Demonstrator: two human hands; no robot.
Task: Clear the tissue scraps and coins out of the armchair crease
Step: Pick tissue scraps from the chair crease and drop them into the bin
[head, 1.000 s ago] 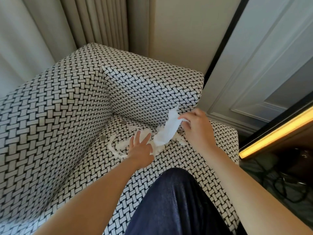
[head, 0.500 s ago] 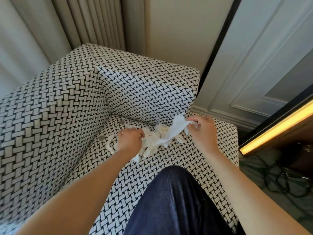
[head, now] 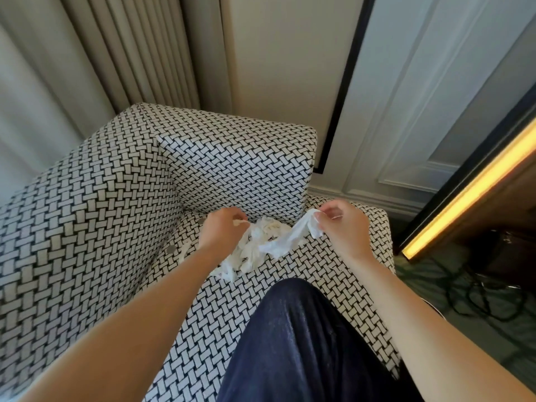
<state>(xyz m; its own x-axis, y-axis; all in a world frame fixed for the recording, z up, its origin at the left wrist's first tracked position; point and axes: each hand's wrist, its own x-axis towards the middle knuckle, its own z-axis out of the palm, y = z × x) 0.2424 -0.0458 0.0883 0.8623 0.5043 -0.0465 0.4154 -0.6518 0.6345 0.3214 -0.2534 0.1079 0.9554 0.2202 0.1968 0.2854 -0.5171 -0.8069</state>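
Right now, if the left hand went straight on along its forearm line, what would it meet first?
Most likely the armchair's upright panel just ahead; the left hand, gripping tissue scraps, points toward it. Depth is unclear.

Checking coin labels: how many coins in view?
2. First coin by the crease, left of the tissue scraps; second coin beside the left hand. Others may hide under tissue.

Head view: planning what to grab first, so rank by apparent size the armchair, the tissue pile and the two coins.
1. armchair
2. tissue pile
3. near coin and far coin, too alike to rank
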